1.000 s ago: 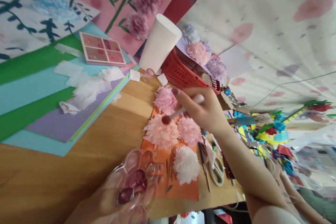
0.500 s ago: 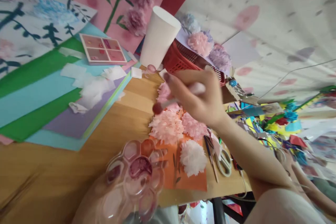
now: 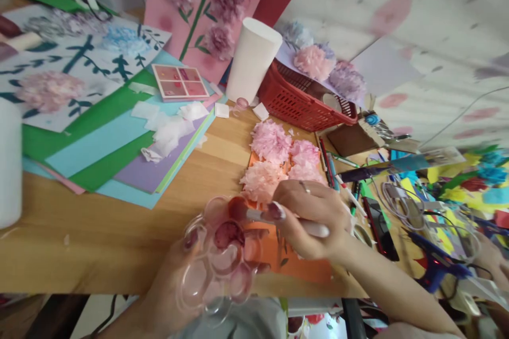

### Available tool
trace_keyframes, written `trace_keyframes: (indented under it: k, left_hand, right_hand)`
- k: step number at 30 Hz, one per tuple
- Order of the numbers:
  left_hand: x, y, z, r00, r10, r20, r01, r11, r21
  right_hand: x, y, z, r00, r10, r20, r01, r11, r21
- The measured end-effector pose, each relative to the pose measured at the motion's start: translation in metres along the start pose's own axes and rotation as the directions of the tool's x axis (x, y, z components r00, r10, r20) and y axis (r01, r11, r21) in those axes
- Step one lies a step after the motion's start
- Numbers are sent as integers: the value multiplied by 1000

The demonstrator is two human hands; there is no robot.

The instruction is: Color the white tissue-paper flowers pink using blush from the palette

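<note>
My left hand grips a clear flower-shaped paint palette, its fingers showing through the plastic. A dark red patch of paint lies in one well. My right hand is closed around a pale-handled brush. The brush's reddish head is over a well at the palette's upper edge; whether it touches paint I cannot tell. Beyond the right hand, a peach paper flower and pink paper flowers rest on an orange sheet, partly hidden by that hand.
Coloured paper sheets bear torn white paper and a square pan set at left. A white cup and a red basket stand behind. At right are a phone, a blue glue gun and another person's hand.
My right hand has come down from above the pink flowers to the palette, bringing the brush head to a well. The view has shifted, showing more of the table's right side.
</note>
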State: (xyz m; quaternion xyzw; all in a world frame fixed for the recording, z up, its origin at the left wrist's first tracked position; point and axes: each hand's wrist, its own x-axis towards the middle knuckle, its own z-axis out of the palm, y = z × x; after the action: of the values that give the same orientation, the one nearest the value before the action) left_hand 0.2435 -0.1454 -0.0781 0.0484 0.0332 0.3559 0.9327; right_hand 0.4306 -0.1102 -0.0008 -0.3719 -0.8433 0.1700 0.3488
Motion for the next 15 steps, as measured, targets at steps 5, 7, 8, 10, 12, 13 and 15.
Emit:
trace_keyframes:
  k: [5,7,8,10,12,13,15]
  left_hand:
    - [-2,0,-5,996,-63,-69,68,995,72]
    - [-3,-1,-8,996,-78,-50,80,996,40]
    - [-3,-2,-10,996,-75,-37,76,997,19]
    - [-3,-4,-13,998,-55,-16,55,998,-32]
    - [-2,-7,-14,998,-58,-27,55,993,-104]
    - [-1,-7,-14,998,-62,-29,57,989,-137]
    - [1,-6,-10,995,-70,-67,57,983,-173]
  right_hand:
    - [-10,-4,4,996,52,-79,-56,997,-50]
    - [-13,-4,6,994,9,-110,-15,998,-59]
    - [-14,-4,7,994,-21,-104,13,997,-74]
    - [-14,-3,7,994,-84,-67,75,990,-122]
    - [-14,-4,8,989,-147,-36,137,971,-196]
    - [-14,-4,8,983,-180,-30,169,959,-228]
    - [-14,-6,9,979,-206,-12,195,943,-270]
